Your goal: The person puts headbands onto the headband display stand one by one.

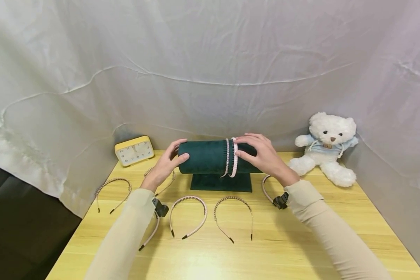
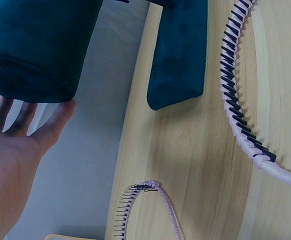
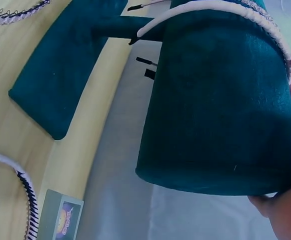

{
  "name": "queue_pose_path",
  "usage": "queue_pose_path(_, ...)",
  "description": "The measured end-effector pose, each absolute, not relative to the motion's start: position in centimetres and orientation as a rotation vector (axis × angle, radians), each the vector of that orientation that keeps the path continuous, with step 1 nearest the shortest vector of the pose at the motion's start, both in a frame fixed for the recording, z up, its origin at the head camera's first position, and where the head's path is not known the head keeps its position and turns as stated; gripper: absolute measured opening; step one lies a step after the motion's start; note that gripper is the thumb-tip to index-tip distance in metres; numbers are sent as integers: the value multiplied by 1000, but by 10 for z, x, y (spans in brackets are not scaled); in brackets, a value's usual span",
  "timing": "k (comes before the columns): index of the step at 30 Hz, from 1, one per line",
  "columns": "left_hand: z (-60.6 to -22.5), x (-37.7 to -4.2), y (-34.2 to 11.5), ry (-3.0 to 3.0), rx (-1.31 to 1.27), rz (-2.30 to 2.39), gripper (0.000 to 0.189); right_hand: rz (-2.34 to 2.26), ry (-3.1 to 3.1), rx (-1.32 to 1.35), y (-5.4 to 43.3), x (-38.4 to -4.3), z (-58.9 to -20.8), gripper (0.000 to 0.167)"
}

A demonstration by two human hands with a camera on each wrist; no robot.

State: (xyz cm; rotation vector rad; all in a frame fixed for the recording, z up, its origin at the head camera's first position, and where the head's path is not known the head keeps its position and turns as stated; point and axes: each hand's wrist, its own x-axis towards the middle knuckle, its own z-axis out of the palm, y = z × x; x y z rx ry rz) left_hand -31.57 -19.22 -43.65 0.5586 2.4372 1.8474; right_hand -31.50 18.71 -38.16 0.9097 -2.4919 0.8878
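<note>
A dark green velvet display stand [image 1: 203,157] has a horizontal cylinder on a flat base. Two headbands sit side by side around it: a thin braided one [image 1: 227,155] and a thicker whitish one [image 1: 235,159]. My left hand [image 1: 165,165] is at the cylinder's left end; in the left wrist view its fingertips [image 2: 60,117] touch the end rim. My right hand [image 1: 266,155] lies over the cylinder's right part, fingertips against the whitish headband. From the right wrist, the fingers are partly cut off by the frame edge.
Several headbands lie on the wooden table [image 1: 283,249], including a pink one [image 1: 205,212] and a beaded one [image 1: 233,198] in front. A yellow clock [image 1: 134,151] stands back left, a white teddy bear [image 1: 332,147] back right. A small box [image 3: 63,217] shows below the right wrist.
</note>
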Motion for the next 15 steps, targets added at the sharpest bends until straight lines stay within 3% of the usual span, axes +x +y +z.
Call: queue_pose_path(15, -439, -317, -192, 2435, 543, 1846, 58, 814, -2528, 889, 185, -314, -379, 45)
